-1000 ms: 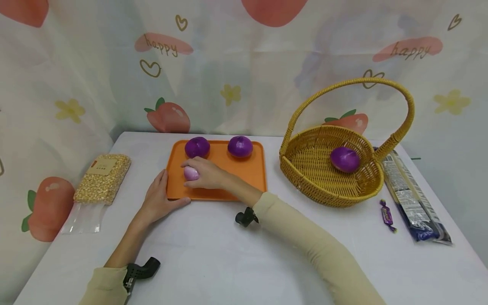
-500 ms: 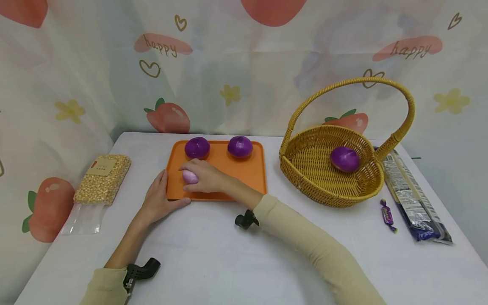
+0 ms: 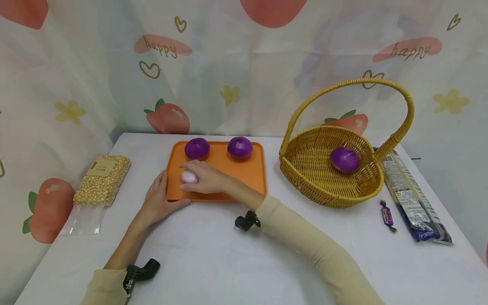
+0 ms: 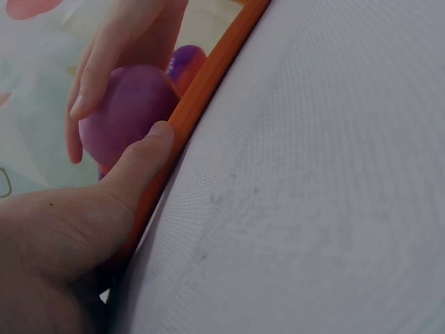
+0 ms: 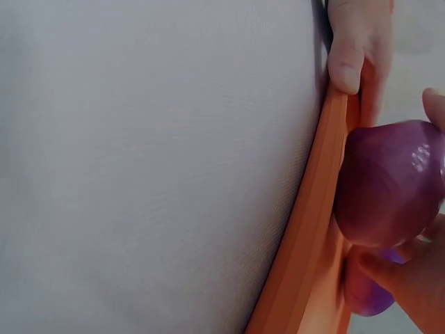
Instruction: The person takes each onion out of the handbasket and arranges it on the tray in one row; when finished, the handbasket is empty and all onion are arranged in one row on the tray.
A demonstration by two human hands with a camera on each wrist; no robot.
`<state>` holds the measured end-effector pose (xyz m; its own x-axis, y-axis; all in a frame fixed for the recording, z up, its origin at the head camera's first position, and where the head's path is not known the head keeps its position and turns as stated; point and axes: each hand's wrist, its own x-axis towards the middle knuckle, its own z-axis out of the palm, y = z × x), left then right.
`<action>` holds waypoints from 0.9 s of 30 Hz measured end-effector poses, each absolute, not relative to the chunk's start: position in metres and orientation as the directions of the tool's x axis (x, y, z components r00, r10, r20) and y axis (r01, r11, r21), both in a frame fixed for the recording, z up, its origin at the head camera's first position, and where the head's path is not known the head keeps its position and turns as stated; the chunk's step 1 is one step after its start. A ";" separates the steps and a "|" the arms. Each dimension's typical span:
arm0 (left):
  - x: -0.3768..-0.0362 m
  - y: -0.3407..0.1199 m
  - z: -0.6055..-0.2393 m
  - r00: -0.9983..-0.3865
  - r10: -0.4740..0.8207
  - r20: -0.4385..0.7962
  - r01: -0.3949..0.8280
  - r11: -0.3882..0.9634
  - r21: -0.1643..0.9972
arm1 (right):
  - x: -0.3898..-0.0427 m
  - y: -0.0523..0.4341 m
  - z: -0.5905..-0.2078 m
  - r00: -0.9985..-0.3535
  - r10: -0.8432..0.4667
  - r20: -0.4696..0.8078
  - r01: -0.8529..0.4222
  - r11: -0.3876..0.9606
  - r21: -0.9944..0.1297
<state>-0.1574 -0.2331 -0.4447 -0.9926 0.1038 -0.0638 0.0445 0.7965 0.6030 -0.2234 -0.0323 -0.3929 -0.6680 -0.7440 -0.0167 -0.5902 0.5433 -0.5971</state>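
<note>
In the head view my right hand (image 3: 207,178) holds a pinkish-purple onion (image 3: 189,177) low over the front left of an orange tray (image 3: 244,178). Thumb and fingers lie on either side of this onion, which shows large and glossy in the right wrist view (image 5: 389,184). My left hand (image 3: 158,201) grips the tray's near left corner, fingers along the left side, thumb (image 4: 149,149) on the front rim. Two darker purple onions, one at left (image 3: 197,148) and one at right (image 3: 240,147), sit along the tray's back edge.
A wicker basket (image 3: 305,186) with a tall handle stands right of the tray, a purple onion (image 3: 345,159) inside. Beside it lie a wrapped candy (image 3: 386,215) and a long printed packet (image 3: 411,195). At far left is a bag of yellow kernels (image 3: 103,178).
My right hand and the onion in it have shifted slightly left and toward the tray's front edge. The left hand has stayed at the tray corner.
</note>
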 end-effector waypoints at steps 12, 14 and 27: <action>-0.157 -0.234 -0.445 -0.993 0.108 -0.052 0.054 0.794 0.606 | -0.220 -0.006 -0.387 -0.667 -0.743 0.048 -0.586 0.484 -0.650; -0.157 -0.234 -0.445 -0.993 0.107 -0.054 0.054 0.797 0.602 | -0.219 0.000 -0.385 -0.676 -0.735 0.047 -0.575 0.486 -0.659; -0.157 -0.233 -0.446 -0.993 0.105 -0.056 0.051 0.801 0.596 | -0.213 0.030 -0.374 -0.735 -0.677 0.035 -0.521 0.531 -0.668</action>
<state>-0.1573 -0.2332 -0.4462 -0.9930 0.1045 -0.0557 0.0509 0.8013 0.5961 -0.2127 0.0298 -0.3736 -0.7349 -0.6773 0.0347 -0.5213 0.5314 -0.6677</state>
